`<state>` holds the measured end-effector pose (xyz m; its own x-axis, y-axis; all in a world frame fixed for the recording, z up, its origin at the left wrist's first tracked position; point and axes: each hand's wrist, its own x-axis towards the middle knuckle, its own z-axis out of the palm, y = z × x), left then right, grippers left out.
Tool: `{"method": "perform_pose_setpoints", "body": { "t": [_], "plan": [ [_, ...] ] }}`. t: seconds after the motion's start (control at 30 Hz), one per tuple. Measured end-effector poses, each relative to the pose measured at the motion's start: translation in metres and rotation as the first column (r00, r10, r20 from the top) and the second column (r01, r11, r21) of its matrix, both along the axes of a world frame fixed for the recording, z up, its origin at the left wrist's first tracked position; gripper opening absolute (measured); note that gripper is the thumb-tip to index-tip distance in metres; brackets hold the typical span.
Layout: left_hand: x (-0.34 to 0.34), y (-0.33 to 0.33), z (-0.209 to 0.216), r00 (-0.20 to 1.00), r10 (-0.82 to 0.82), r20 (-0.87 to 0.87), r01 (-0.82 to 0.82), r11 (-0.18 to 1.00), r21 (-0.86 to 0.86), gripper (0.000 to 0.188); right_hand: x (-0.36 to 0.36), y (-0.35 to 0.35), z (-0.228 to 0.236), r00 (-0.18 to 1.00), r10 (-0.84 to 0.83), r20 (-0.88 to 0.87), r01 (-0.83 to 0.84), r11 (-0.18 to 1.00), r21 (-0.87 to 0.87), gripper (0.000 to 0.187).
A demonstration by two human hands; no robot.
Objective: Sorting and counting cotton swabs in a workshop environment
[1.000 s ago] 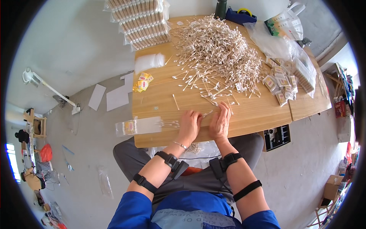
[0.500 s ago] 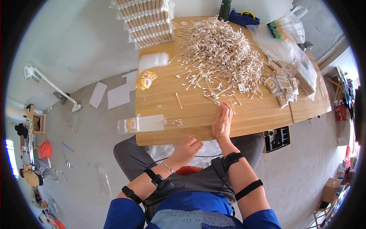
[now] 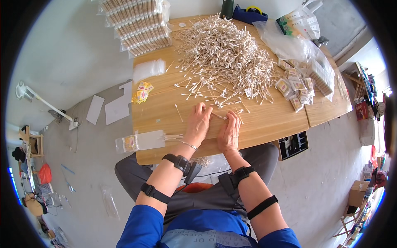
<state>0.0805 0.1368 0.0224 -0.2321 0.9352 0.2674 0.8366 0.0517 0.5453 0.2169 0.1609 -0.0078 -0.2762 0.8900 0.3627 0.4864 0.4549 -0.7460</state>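
A big loose heap of white-tipped wooden cotton swabs [image 3: 225,53] covered the far half of the wooden bench [image 3: 264,120], mostly unsorted. Just nearer than the heap, both hands lay flat, fingers spread, left hand [image 3: 198,124] and right hand [image 3: 230,131] gathering a few stray swabs. Right of the heap sat small filled packets [image 3: 295,87]; one clear filled bag [image 3: 140,141] lay at the near-left edge.

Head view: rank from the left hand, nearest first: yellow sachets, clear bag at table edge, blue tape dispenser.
From the left hand:
1. Clear bag, at the table's near-left edge, overhanging.
2. Yellow sachets, left side, farther up the table.
3. Blue tape dispenser, at the far edge, clearly farthest.
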Motion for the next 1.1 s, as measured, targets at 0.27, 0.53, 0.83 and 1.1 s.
{"method": "perform_pose_setpoints", "body": {
  "t": [0.27,0.53,0.83,1.1],
  "plan": [
    [-0.017,-0.044,0.007,0.999,-0.029,-0.016,0.026,0.987,-0.156,0.009,0.0,0.002,0.002,1.0,-0.008,0.011,0.008,0.999,0.036,0.039],
    [-0.045,-0.048,0.018,0.996,0.058,0.073,-0.059,0.998,0.003,0.012,-0.001,0.002,0.002,0.999,-0.009,0.038,0.008,0.999,0.032,0.037],
    [-0.062,-0.058,0.026,0.982,0.097,0.165,-0.091,0.995,-0.04,0.018,-0.003,0.001,0.004,0.998,-0.006,0.059,0.005,1.0,0.016,0.035],
    [-0.008,-0.053,0.001,0.991,0.018,-0.132,-0.021,0.999,-0.026,0.02,-0.003,0.001,0.002,0.999,-0.017,0.044,0.015,0.998,0.057,0.035]
  ]
}}
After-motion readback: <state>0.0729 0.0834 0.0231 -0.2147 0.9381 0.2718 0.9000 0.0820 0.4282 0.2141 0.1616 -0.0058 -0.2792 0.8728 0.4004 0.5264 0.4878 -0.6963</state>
